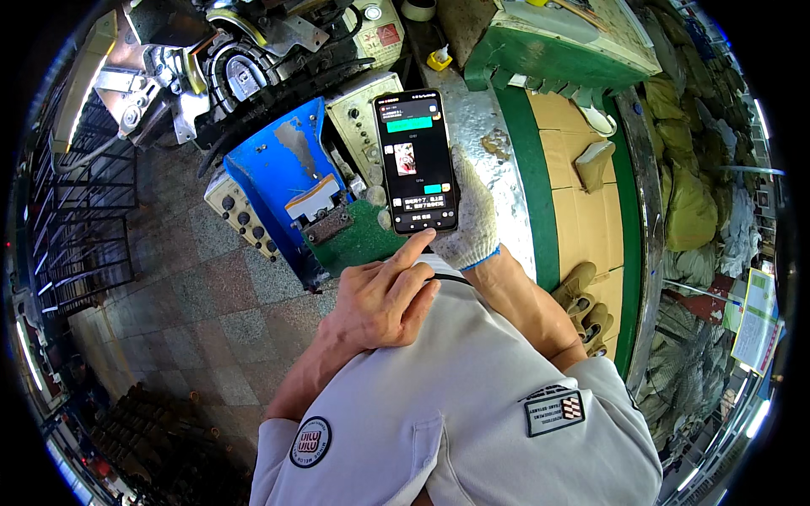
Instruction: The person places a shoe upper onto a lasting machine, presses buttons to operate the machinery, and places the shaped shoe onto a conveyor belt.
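A black smartphone (415, 169) with a lit screen of chat bubbles and a small photo is held upright by my right hand (475, 211). That hand wears a pale knitted glove with a blue cuff edge; gloved fingertips show along the phone's left side. My left hand (381, 302) is bare and holds nothing. Its index finger stretches to the bottom edge of the screen, while the other fingers are loosely bent.
Ahead on the left stands a machine (245, 72) with a blue metal housing (274, 177) and control boxes with knobs. Rightward runs a metal bench (506, 160), then a cardboard-lined green shelf (582, 223) with brown shoes (574, 287). Green sacks (693, 202) are piled farther right.
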`<state>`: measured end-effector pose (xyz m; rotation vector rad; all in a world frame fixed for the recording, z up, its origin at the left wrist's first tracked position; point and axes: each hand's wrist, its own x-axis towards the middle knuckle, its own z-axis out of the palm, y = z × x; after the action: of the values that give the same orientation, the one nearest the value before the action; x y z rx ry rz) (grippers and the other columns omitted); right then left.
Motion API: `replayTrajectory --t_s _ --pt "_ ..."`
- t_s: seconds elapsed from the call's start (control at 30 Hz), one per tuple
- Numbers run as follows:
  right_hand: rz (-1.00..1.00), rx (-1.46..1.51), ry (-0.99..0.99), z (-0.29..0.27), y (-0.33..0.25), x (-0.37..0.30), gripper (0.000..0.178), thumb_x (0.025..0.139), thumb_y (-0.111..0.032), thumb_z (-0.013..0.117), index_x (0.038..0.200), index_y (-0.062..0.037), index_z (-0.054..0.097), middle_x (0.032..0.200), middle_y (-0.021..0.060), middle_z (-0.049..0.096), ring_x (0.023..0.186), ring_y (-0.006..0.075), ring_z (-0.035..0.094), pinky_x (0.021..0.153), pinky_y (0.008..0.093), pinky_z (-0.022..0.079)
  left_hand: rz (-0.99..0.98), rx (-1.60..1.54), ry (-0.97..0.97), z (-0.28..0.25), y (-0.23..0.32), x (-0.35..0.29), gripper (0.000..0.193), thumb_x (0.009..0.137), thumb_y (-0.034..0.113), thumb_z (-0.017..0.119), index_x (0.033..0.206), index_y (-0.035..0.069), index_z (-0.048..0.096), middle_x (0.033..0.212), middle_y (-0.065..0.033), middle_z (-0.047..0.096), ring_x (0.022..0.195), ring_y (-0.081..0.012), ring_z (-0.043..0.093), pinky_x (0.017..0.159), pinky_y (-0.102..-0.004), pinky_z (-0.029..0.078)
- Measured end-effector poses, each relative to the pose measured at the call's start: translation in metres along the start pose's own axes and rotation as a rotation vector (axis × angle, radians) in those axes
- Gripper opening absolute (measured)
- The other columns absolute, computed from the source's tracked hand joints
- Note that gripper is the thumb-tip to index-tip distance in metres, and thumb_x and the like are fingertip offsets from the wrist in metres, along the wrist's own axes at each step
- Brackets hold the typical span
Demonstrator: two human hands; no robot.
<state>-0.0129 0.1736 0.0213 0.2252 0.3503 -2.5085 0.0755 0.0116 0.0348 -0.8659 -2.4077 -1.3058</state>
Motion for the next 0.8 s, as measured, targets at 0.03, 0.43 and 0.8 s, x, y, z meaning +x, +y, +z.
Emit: replayTrajectory --t_s 0.03,0.43,0.8 --pt "0.01 0.014 -0.027 -0.001 0.0 0.001 0.073 0.108 -0.061 0.04 0.153 -0.0036 0.045 0.129 0.0247 0.066 0.108 0.0388 0.072 0.081 0.0474 0.065 0.008 0.006 -0.011 0.0 0.001 0.001 0.026 0.08 0.002 0.079 0.101 0.001 0.063 0.132 -0.0267 0.068 0.071 -0.0254 0.075 0.059 -0.0311 0.058" --pt "0.0 0.0 -0.013 -0.009 0.003 -0.001 0.078 0.107 -0.063 0.043 0.155 -0.0025 0.043 0.134 0.0255 0.065 0.112 0.0398 0.071 0.085 0.0465 0.065 0.028 0.042 -0.121 0.006 0.004 0.013 0.037 0.084 0.018 0.084 0.109 0.001 0.063 0.145 -0.0277 0.059 0.084 -0.028 0.077 0.063 -0.0336 0.061" --pt "-0.008 -0.038 0.054 -0.005 0.006 -0.001 0.072 0.108 -0.062 0.039 0.15 -0.0045 0.049 0.126 0.0238 0.069 0.104 0.0379 0.074 0.083 0.0489 0.065 0.06 0.047 -0.072 -0.001 0.002 0.011 0.032 0.083 0.016 0.083 0.103 0.0 0.063 0.139 -0.0283 0.063 0.074 -0.0239 0.075 0.061 -0.0311 0.059"
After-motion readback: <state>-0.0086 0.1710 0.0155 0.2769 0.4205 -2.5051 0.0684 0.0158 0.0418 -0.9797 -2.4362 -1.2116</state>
